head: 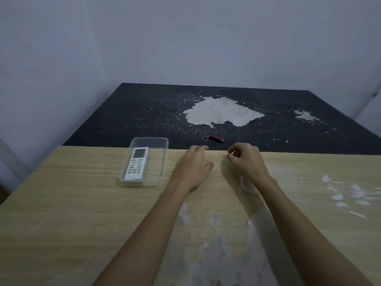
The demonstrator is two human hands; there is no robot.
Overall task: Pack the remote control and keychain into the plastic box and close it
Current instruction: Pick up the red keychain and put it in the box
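A clear plastic box [162, 162] stands open on the wooden table, left of centre. The white remote control [136, 163] lies inside it, screen end away from me. The keychain [213, 138], red with a metal ring, lies on the dark surface just beyond the wood's far edge. My left hand [193, 164] rests flat on the wood, fingers spread, right of the box and just short of the keychain. My right hand [245, 159] hovers beside it with fingers curled loosely and nothing in them. The clear lid [288, 182] lies flat on the table under my right wrist.
The dark surface [144, 116] at the back is worn, with a large white peeled patch [222, 113]. White scuffs and flakes [346, 195] mark the wood at right and near me. Walls close in at the back and left.
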